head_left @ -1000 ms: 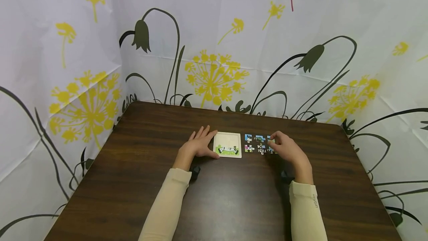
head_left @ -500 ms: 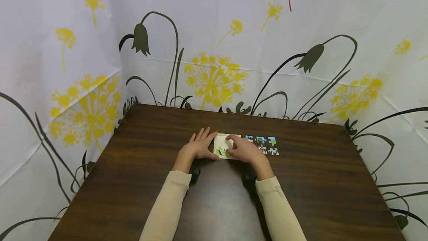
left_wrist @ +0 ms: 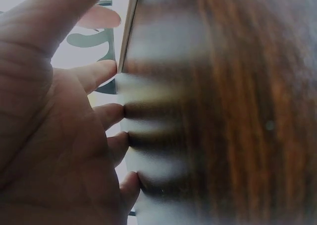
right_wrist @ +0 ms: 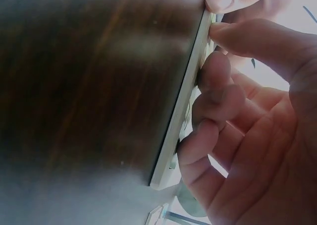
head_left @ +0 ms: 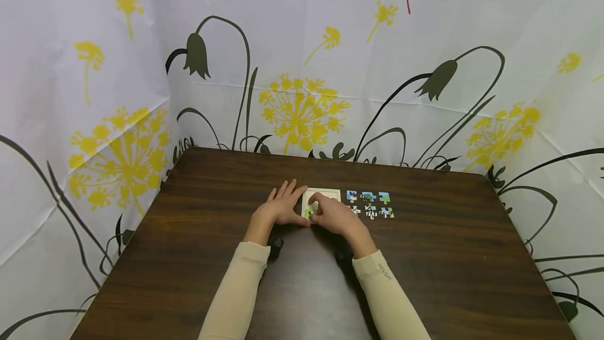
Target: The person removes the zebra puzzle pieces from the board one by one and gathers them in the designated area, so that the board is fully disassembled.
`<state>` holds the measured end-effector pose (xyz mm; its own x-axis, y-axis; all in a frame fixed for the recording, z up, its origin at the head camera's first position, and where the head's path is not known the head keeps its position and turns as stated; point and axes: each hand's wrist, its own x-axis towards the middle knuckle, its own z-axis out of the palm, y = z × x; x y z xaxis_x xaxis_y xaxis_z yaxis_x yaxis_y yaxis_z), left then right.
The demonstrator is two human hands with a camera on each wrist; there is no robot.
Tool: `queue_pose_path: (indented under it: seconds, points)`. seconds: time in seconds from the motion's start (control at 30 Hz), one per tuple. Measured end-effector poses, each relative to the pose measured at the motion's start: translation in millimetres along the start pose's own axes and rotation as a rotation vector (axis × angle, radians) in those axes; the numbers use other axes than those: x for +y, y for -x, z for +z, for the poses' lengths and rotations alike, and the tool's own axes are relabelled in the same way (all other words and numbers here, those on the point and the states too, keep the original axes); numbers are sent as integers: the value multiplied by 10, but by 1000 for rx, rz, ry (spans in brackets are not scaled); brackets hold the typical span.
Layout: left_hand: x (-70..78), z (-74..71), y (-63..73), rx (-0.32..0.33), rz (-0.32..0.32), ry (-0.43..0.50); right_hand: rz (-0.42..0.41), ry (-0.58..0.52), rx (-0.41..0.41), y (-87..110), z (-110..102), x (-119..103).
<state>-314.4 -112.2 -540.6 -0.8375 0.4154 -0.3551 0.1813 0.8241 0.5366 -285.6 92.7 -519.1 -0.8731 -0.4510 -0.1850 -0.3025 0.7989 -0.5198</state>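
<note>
A small, pale square puzzle tray (head_left: 330,190) lies on the table, its lower part filled with green, black and white jigsaw pieces (head_left: 309,210). My left hand (head_left: 280,210) rests flat at its left edge, fingers spread and thumb near the front corner. My right hand (head_left: 334,216) is over the lower left of the tray, fingers bent. In the right wrist view its fingertips touch the tray's face and thumb and index stand apart, with no piece showing between them. It covers much of the tray's picture.
Several loose jigsaw pieces (head_left: 384,198) lie in two rows just right of the tray. The dark wooden table (head_left: 448,240) stretches around them, with its back edge against a flower-printed cloth (head_left: 302,41).
My right hand has moved left from above the loose pieces onto the tray, then further toward its lower left. The left hand stays at the tray's left edge.
</note>
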Motion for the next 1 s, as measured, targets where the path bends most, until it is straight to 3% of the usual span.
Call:
queue_pose_path:
  seconds: [0.27, 0.67, 1.0]
  points:
    - [18, -12, 15, -5, 5, -12, 24, -31, -6, -2, -1, -2]
    - [-4, 1, -5, 1, 8, -11, -4, -29, -12, 55, -20, -2]
    - [-28, 21, -21, 3, 7, -29, -73, -67, 80, 87, -105, -18]
